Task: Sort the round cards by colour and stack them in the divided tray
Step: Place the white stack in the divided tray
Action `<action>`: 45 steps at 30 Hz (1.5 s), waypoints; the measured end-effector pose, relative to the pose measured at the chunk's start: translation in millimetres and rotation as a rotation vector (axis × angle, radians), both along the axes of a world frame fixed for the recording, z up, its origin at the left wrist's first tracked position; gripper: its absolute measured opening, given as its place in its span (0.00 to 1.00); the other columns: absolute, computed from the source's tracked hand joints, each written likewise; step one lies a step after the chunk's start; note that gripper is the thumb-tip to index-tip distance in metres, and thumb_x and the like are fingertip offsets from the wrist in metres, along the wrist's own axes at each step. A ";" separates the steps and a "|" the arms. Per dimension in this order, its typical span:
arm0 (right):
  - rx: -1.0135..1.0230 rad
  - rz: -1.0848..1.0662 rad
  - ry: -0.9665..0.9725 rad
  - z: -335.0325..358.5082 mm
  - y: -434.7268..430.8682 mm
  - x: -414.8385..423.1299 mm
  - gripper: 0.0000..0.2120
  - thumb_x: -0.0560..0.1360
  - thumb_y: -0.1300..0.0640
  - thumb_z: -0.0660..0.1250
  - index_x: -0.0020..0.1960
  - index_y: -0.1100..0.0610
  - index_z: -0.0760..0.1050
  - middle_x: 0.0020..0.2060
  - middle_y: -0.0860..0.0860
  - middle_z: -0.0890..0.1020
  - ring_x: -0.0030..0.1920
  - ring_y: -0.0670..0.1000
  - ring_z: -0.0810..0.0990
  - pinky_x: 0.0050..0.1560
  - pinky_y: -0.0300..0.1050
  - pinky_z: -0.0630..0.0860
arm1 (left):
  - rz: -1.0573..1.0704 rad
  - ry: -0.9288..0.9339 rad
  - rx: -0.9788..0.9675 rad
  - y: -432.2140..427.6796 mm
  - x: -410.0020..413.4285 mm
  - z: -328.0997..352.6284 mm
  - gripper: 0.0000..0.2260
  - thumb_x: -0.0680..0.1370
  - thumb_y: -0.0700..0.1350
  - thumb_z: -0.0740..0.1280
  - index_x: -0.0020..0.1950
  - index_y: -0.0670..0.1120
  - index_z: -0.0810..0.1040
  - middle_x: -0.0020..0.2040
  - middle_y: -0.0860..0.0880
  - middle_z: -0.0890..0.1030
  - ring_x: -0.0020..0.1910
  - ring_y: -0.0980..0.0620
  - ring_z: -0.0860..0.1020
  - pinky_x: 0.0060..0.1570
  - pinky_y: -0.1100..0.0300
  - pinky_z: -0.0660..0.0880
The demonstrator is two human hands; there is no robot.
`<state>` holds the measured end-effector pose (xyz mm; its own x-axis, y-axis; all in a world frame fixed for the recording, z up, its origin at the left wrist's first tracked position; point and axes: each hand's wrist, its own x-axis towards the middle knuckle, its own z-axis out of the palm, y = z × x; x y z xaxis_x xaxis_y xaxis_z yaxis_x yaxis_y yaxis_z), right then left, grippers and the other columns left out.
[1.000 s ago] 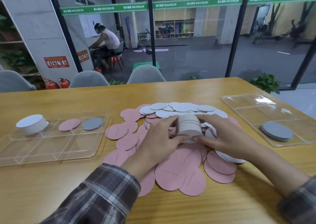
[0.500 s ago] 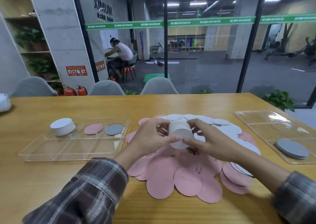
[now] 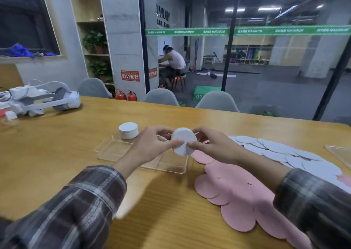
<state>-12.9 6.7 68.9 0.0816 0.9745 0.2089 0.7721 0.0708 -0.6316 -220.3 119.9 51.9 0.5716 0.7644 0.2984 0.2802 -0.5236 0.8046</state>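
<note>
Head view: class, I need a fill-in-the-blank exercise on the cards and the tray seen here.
The left hand and right hand together hold a stack of ___ cards. A second stack stands in the clear divided ___. The loose cards nearest the person are ___.
Missing words: white; tray; pink.

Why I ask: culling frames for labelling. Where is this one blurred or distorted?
Head view: the left sleeve is motion-smeared, the white card stack between left hand and right hand reads fairly sharp, the far edge of the table bows from the wide lens.
</note>
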 end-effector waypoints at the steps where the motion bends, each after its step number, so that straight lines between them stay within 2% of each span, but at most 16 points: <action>1: -0.009 0.019 -0.006 -0.4 11.2 -8.5 0.20 0.80 0.43 0.67 0.68 0.51 0.73 0.55 0.44 0.82 0.55 0.44 0.80 0.59 0.45 0.77 | 0.028 -0.006 -0.003 6.1 -10.2 0.6 0.22 0.66 0.65 0.80 0.55 0.56 0.87 0.46 0.58 0.88 0.47 0.57 0.86 0.57 0.50 0.83; 4: -0.030 0.069 -0.028 -6.8 46.1 -33.9 0.19 0.82 0.42 0.63 0.68 0.50 0.73 0.56 0.45 0.82 0.56 0.45 0.79 0.60 0.47 0.76 | 0.111 -0.016 0.009 23.0 -39.6 -0.3 0.19 0.68 0.64 0.79 0.54 0.56 0.88 0.45 0.59 0.87 0.46 0.58 0.85 0.53 0.56 0.82; 6: -0.032 0.096 -0.055 -12.2 70.4 -50.9 0.17 0.82 0.40 0.60 0.64 0.49 0.75 0.51 0.41 0.81 0.52 0.45 0.79 0.54 0.46 0.75 | 0.175 -0.006 0.027 34.4 -59.4 -1.9 0.15 0.70 0.63 0.78 0.51 0.56 0.88 0.40 0.59 0.85 0.42 0.58 0.83 0.48 0.58 0.79; 9: -0.046 0.137 -0.072 -16.4 102.7 -77.3 0.14 0.83 0.41 0.59 0.59 0.49 0.75 0.45 0.41 0.78 0.46 0.45 0.76 0.46 0.43 0.69 | 0.231 0.027 -0.007 51.6 -87.7 -1.0 0.10 0.74 0.60 0.77 0.47 0.56 0.88 0.41 0.54 0.87 0.43 0.53 0.85 0.54 0.49 0.82; 13: -0.045 0.171 -0.072 -18.5 134.8 -108.4 0.17 0.83 0.41 0.59 0.55 0.53 0.78 0.41 0.43 0.77 0.43 0.48 0.74 0.45 0.47 0.69 | 0.270 0.057 -0.079 67.3 -117.5 3.9 0.10 0.75 0.58 0.76 0.50 0.53 0.89 0.45 0.56 0.88 0.45 0.58 0.86 0.60 0.53 0.81; 18: -0.074 0.196 -0.060 -22.1 157.0 -132.4 0.22 0.83 0.44 0.60 0.47 0.62 0.79 0.34 0.49 0.74 0.37 0.50 0.71 0.40 0.49 0.65 | 0.313 0.101 -0.140 84.2 -137.8 -0.4 0.11 0.77 0.58 0.74 0.48 0.52 0.89 0.43 0.55 0.88 0.45 0.56 0.87 0.60 0.50 0.82; 22: -0.144 0.200 -0.083 -24.7 164.5 -143.7 0.19 0.84 0.47 0.59 0.49 0.61 0.81 0.40 0.53 0.80 0.42 0.52 0.75 0.38 0.43 0.67 | 0.336 0.157 -0.224 97.1 -141.5 -7.1 0.14 0.77 0.57 0.74 0.44 0.47 0.89 0.41 0.52 0.88 0.43 0.53 0.87 0.61 0.47 0.81; 25: -0.165 0.185 -0.136 -24.3 169.0 -146.4 0.17 0.84 0.49 0.58 0.41 0.55 0.77 0.36 0.49 0.78 0.42 0.52 0.76 0.35 0.41 0.66 | 0.358 0.239 -0.232 104.6 -138.9 -7.8 0.17 0.77 0.57 0.74 0.42 0.43 0.87 0.35 0.54 0.85 0.41 0.52 0.88 0.60 0.49 0.81; 28: -0.148 0.128 -0.132 -23.2 172.2 -146.3 0.20 0.82 0.49 0.61 0.33 0.54 0.72 0.33 0.50 0.77 0.39 0.52 0.75 0.33 0.44 0.65 | 0.357 0.272 -0.259 113.0 -133.4 -4.3 0.21 0.77 0.56 0.74 0.50 0.36 0.86 0.42 0.48 0.88 0.40 0.49 0.88 0.57 0.46 0.83; 31: -0.093 0.072 -0.127 -26.3 175.0 -147.7 0.23 0.81 0.47 0.63 0.30 0.55 0.70 0.29 0.50 0.74 0.34 0.51 0.74 0.29 0.44 0.62 | 0.402 0.336 -0.244 120.8 -130.5 -2.6 0.22 0.77 0.57 0.74 0.50 0.37 0.86 0.43 0.46 0.88 0.37 0.49 0.87 0.56 0.46 0.83; 34: -0.039 0.018 -0.159 -30.6 174.1 -148.8 0.23 0.81 0.44 0.63 0.34 0.58 0.77 0.31 0.53 0.79 0.35 0.53 0.75 0.30 0.44 0.63 | 0.462 0.409 -0.144 122.0 -127.7 -4.8 0.23 0.77 0.58 0.73 0.47 0.36 0.85 0.33 0.47 0.84 0.31 0.51 0.86 0.46 0.54 0.83; 37: -0.008 -0.011 -0.160 -32.1 173.4 -146.5 0.20 0.81 0.42 0.63 0.45 0.57 0.84 0.39 0.51 0.85 0.43 0.52 0.81 0.38 0.46 0.74 | 0.525 0.456 -0.039 115.1 -125.8 -5.3 0.21 0.79 0.57 0.72 0.42 0.38 0.87 0.26 0.48 0.82 0.30 0.54 0.84 0.30 0.67 0.75; 39: 0.020 -0.012 -0.135 -27.7 169.4 -139.6 0.17 0.80 0.42 0.64 0.51 0.54 0.85 0.45 0.48 0.86 0.47 0.51 0.82 0.46 0.49 0.80 | 0.558 0.482 0.043 112.4 -125.1 -2.4 0.22 0.79 0.58 0.71 0.40 0.40 0.87 0.27 0.47 0.83 0.34 0.51 0.84 0.35 0.62 0.79; 41: 0.040 -0.011 -0.137 -20.8 160.4 -129.7 0.16 0.80 0.42 0.65 0.56 0.52 0.84 0.49 0.46 0.86 0.49 0.50 0.80 0.48 0.48 0.77 | 0.613 0.462 0.122 112.4 -125.0 5.1 0.20 0.78 0.60 0.72 0.43 0.43 0.87 0.34 0.47 0.84 0.41 0.47 0.83 0.42 0.53 0.81; 43: 0.069 -0.018 -0.147 -15.3 149.9 -116.9 0.15 0.80 0.44 0.66 0.58 0.53 0.83 0.49 0.47 0.86 0.49 0.50 0.80 0.49 0.48 0.77 | 0.629 0.417 0.189 109.8 -120.3 13.4 0.16 0.77 0.59 0.73 0.46 0.46 0.87 0.42 0.50 0.84 0.46 0.48 0.82 0.45 0.51 0.81; 45: 0.091 -0.034 -0.137 -11.1 136.9 -103.3 0.15 0.80 0.45 0.67 0.59 0.54 0.83 0.48 0.47 0.86 0.49 0.49 0.81 0.51 0.49 0.78 | 0.527 0.337 0.225 99.2 -105.9 20.5 0.12 0.78 0.56 0.73 0.48 0.48 0.88 0.44 0.53 0.86 0.47 0.52 0.83 0.47 0.55 0.80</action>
<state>-116.2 143.6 57.8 0.0785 0.9482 0.3079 0.8536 0.0956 -0.5120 -326.3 219.2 72.4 0.2287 0.9070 0.3536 0.7617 -0.3929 0.5152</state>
